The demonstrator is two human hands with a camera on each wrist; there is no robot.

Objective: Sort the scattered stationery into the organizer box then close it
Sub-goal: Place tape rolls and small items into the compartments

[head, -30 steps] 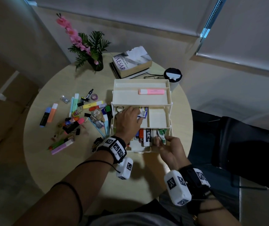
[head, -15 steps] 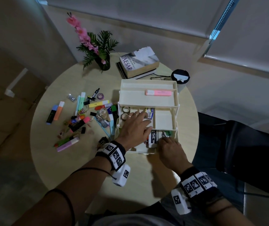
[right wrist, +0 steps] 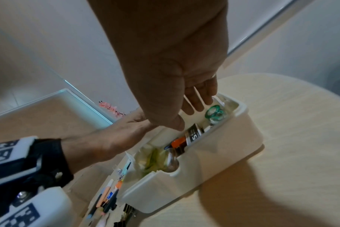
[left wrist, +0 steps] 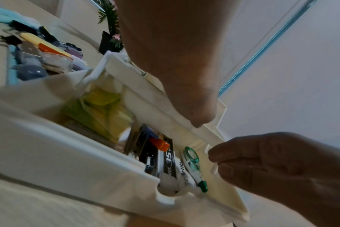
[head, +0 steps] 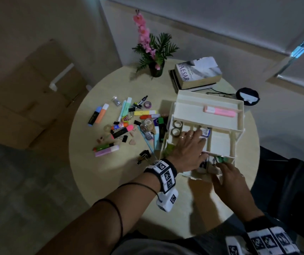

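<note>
Head view: organizer box [head: 210, 126] is seen open on the tabletop [head: 96, 173], scattered stationery [head: 125, 126] left of it. Left hand [head: 190, 150] is laid flat, fingers straight, across the middle tray. Left wrist view: right hand [left wrist: 278, 165] is seen with fingers curled beside the correction tape [left wrist: 194, 165] in the lower compartment; a grip cannot be told. Right wrist view: right fingers [right wrist: 200, 98] are seen extended, holding nothing.

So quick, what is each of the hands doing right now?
Left hand: open, fingers flat on the organizer box's middle tray.
Right hand: open, fingertips at the bottom compartment, holding nothing visible.
</note>
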